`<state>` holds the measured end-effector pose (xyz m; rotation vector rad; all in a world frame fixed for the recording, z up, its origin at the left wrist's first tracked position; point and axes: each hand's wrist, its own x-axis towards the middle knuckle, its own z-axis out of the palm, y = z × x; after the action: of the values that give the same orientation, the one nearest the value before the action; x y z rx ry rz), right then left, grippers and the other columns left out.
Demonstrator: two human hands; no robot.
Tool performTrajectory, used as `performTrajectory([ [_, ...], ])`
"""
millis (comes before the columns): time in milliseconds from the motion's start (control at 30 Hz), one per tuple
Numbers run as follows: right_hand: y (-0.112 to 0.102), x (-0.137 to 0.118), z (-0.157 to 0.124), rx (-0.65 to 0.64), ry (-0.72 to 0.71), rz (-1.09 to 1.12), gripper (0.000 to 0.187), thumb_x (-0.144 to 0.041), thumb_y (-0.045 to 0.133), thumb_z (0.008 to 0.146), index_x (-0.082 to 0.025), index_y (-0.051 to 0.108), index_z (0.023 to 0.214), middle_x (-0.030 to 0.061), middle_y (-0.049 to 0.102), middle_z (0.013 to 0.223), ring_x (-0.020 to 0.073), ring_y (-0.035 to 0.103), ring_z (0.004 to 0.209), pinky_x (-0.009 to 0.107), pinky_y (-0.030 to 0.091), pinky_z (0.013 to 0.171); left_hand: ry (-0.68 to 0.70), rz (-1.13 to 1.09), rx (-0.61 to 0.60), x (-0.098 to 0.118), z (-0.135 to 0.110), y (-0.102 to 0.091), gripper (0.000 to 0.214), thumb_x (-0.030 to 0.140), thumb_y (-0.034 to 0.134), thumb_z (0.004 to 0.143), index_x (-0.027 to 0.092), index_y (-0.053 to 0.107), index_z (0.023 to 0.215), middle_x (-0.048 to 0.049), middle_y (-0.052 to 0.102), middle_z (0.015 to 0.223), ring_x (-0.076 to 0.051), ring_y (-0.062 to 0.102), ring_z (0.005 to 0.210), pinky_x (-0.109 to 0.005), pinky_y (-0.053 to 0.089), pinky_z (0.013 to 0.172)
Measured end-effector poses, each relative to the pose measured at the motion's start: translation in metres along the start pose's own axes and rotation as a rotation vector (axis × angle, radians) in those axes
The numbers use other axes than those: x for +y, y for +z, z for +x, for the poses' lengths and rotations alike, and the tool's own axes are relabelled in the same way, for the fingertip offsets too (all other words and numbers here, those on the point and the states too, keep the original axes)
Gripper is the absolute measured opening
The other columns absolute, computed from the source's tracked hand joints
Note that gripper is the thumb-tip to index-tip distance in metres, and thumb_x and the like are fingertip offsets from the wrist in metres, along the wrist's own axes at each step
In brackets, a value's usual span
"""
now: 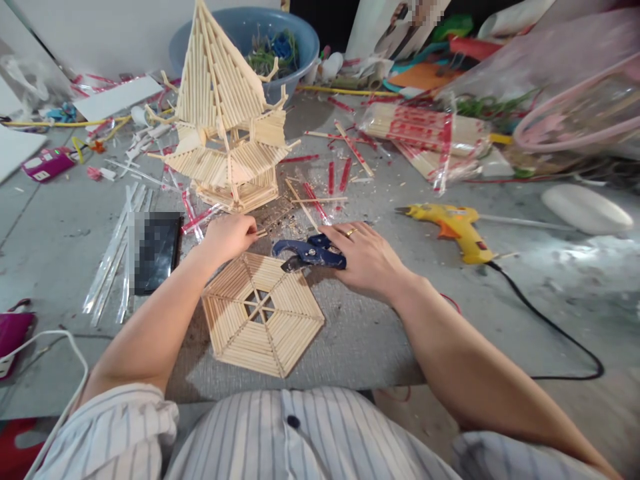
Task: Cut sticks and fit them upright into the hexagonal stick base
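Observation:
My left hand [233, 235] is closed, with a short piece of wooden stick [262, 233] poking out from its fingertips. Gripped in my right hand [370, 260] is a blue-handled cutter [313, 252], its jaws pointing left toward that stick but apart from it. Below both hands a flat hexagonal panel of wooden sticks [295, 333] lies on the table, with a small spoked opening at its middle. Just beyond my left hand stands a pagoda-like model made of sticks [220, 87], with a pointed roof and upturned corners.
A yellow glue gun [463, 230] lies at right, its black cord trailing. A phone [159, 250] and clear plastic strips [113, 260] lie at left. Farther back are a blue basin [300, 40], red-wrapped chopstick packs [420, 127] and loose sticks. A white oval object [585, 208] rests far right.

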<state>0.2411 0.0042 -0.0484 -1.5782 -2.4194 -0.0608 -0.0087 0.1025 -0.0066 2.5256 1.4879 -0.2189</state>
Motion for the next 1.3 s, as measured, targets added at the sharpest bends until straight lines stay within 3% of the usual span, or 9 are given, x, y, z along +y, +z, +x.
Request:
performTrajectory([
  [233, 0.0, 0.002, 0.0, -0.035, 0.04, -0.063, 0.054, -0.033, 0.059, 0.079, -0.014, 0.05, 0.129, 0.0138, 0.061, 0.115, 0.0286, 0.056, 0.103, 0.042, 0.04, 0.095, 0.034, -0.006, -0.037, 0.0, 0.0, -0.002, 0.028, 0.037, 0.05, 0.084, 0.02, 0.066, 0.099, -0.0081, 0.07, 0.099, -0.025, 0.063, 0.091, -0.035, 0.043, 0.072],
  [433, 0.002, 0.005, 0.0, -0.047, 0.048, -0.076, 0.055, -0.032, 0.058, 0.079, -0.013, 0.05, 0.13, 0.0137, 0.061, 0.118, 0.0299, 0.056, 0.104, 0.043, 0.041, 0.095, 0.147, 0.053, -0.137, -0.008, -0.008, -0.02, 0.049, 0.044, 0.06, 0.078, 0.017, 0.058, 0.119, -0.0109, 0.059, 0.124, -0.027, 0.054, 0.114, -0.035, 0.041, 0.09],
  [567, 0.003, 0.006, 0.0, -0.062, 0.054, -0.053, 0.058, -0.029, 0.059, 0.077, -0.012, 0.048, 0.132, 0.0144, 0.06, 0.121, 0.0301, 0.055, 0.108, 0.043, 0.04, 0.097, 0.087, 0.143, -0.253, -0.008, -0.016, -0.029, 0.061, 0.049, 0.065, 0.074, 0.019, 0.053, 0.126, -0.0114, 0.056, 0.128, -0.027, 0.055, 0.114, -0.033, 0.042, 0.09],
  [733, 0.004, 0.005, 0.0, -0.067, 0.071, -0.025, 0.058, -0.029, 0.058, 0.077, -0.012, 0.048, 0.132, 0.0156, 0.059, 0.122, 0.0303, 0.054, 0.11, 0.043, 0.039, 0.097, 0.09, 0.14, -0.327, -0.003, -0.017, -0.028, 0.068, 0.048, 0.068, 0.07, 0.018, 0.05, 0.128, -0.0118, 0.055, 0.13, -0.028, 0.055, 0.114, -0.034, 0.043, 0.088],
  [967, 0.005, 0.004, 0.0, -0.062, 0.061, -0.011, 0.056, -0.031, 0.057, 0.078, -0.012, 0.049, 0.13, 0.0163, 0.06, 0.12, 0.0309, 0.056, 0.107, 0.044, 0.041, 0.095, 0.095, 0.103, -0.299, -0.003, -0.016, -0.024, 0.068, 0.049, 0.07, 0.068, 0.019, 0.051, 0.126, -0.0122, 0.056, 0.13, -0.029, 0.055, 0.114, -0.034, 0.043, 0.086],
  [1100, 0.004, 0.004, 0.0, -0.028, 0.079, -0.002, 0.056, -0.035, 0.056, 0.079, -0.014, 0.049, 0.13, 0.0152, 0.061, 0.119, 0.0316, 0.056, 0.108, 0.045, 0.041, 0.094, 0.097, 0.086, -0.275, -0.005, -0.016, -0.024, 0.061, 0.046, 0.066, 0.073, 0.019, 0.051, 0.126, -0.0116, 0.057, 0.128, -0.027, 0.056, 0.111, -0.033, 0.042, 0.085],
  [1300, -0.006, 0.008, 0.0, 0.082, 0.355, 0.022, 0.052, -0.038, 0.054, 0.079, -0.017, 0.053, 0.126, 0.0141, 0.066, 0.108, 0.0321, 0.061, 0.094, 0.044, 0.047, 0.079, 0.086, 0.023, -0.099, -0.015, -0.009, -0.018, 0.039, 0.04, 0.051, 0.085, 0.017, 0.057, 0.116, -0.0116, 0.063, 0.116, -0.025, 0.058, 0.106, -0.032, 0.042, 0.086],
])
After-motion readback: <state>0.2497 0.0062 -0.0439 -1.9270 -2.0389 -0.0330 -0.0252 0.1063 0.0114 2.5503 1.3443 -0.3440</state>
